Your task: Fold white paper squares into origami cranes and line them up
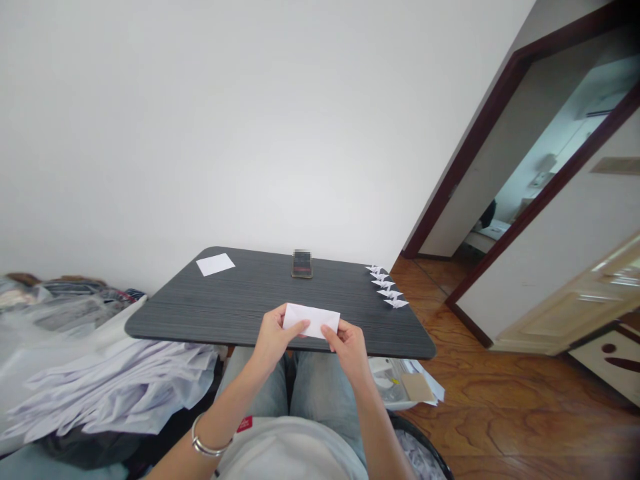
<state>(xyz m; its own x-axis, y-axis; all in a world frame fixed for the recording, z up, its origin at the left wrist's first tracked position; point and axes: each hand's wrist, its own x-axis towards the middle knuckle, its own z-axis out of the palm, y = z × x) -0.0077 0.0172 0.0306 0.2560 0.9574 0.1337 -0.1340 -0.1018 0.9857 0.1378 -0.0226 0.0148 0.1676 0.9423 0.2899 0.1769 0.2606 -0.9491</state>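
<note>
A folded sheet of white paper is held up over the front edge of the dark table. My left hand pinches its left end, thumb on the near face and fingers behind. At the right end my right hand grips it the same way, its thumb pressed on the lower edge. Several white folded paper cranes stand in a row along the table's right side. Toward the back left lies a flat white sheet.
A phone rests at the table's back edge, near the white wall. Piled white cloth lies left of my legs. Below the table's right side sits a white bin with papers. A doorway opens at the right.
</note>
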